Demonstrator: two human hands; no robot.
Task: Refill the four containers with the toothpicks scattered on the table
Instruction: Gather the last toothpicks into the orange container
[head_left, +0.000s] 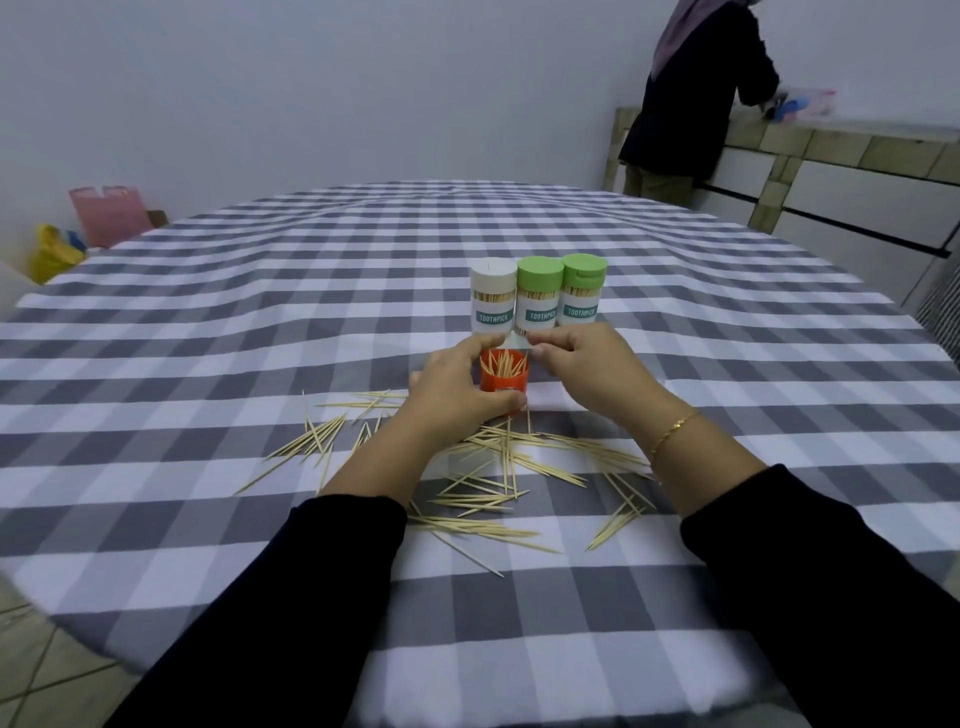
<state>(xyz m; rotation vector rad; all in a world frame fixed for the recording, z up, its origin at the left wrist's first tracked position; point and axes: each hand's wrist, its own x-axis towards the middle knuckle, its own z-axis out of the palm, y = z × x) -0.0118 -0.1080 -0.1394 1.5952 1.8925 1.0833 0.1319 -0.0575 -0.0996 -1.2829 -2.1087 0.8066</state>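
Left hand (457, 387): curled round the orange container (504, 382), thumb low on its near side, fingers wrapped behind it.
Orange container: open-topped, upright on the desk (208, 364) between the two hands; toothpicks stand in it, tips fanned upward above the rim.
Right hand (587, 371): fingers bent, thumb and forefinger pinching a small pale piece (516, 341) just above the container's mouth (what this piece is cannot be told).
Loose toothpicks (498, 467): pale wooden sticks scattered on the desk on the near side of both hands, under and between the forearms; one cluster lies left of the left wrist, the thickest heap between the wrists, a few more right of the right wrist.
Closed containers: three stand in a row touching each other, just beyond the hands; white-lidded container (492, 296) on the left, middle green-lidded container (539, 299), right green-lidded container (583, 293), each labelled TOOTHPICK and showing sticks inside.
Desk: covered in a grey-and-white checked cloth.
Far right: a person in dark clothes (691, 98) stands at a tiled counter (831, 145), well beyond the hands.
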